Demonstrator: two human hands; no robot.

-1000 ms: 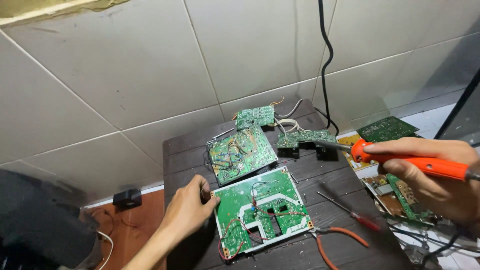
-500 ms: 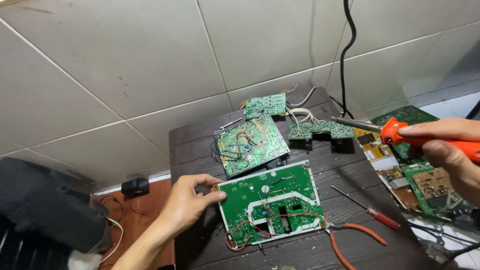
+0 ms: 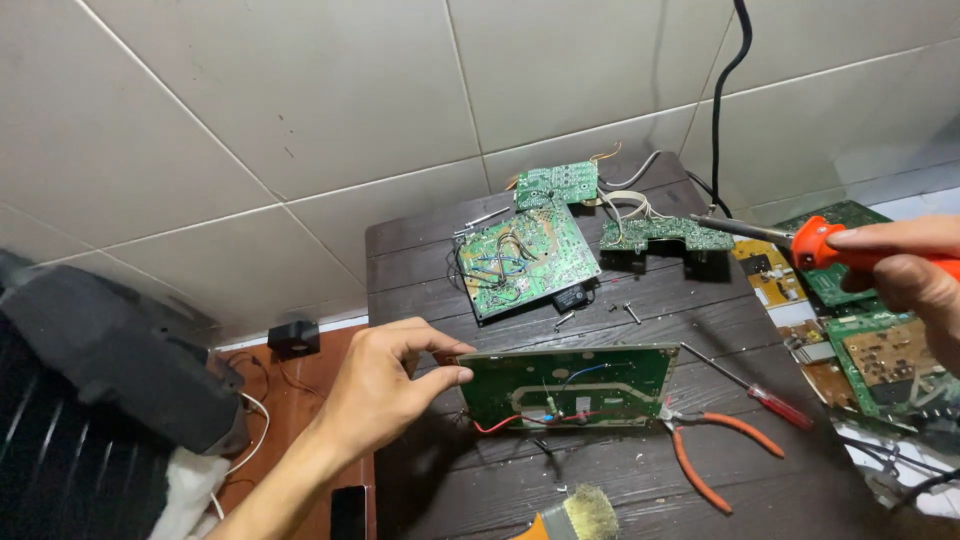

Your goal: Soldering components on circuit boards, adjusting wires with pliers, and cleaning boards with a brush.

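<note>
Green circuit board (image 3: 570, 385) tilted up, pinched by my left hand (image 3: 385, 385), my right hand (image 3: 915, 275) fingers wrapped around orange soldering iron (image 3: 850, 252), dark wooden table (image 3: 450, 490)

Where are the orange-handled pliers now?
In the head view, the orange-handled pliers lie on the dark wooden table, front right, beside the tilted green circuit board and below the small red-handled screwdriver.

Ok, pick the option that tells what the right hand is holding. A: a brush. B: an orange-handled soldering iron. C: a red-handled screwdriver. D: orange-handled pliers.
B: the right hand grips the orange-handled soldering iron, its metal tip pointing left, while the pliers, screwdriver and brush lie untouched on the dark table.
</note>
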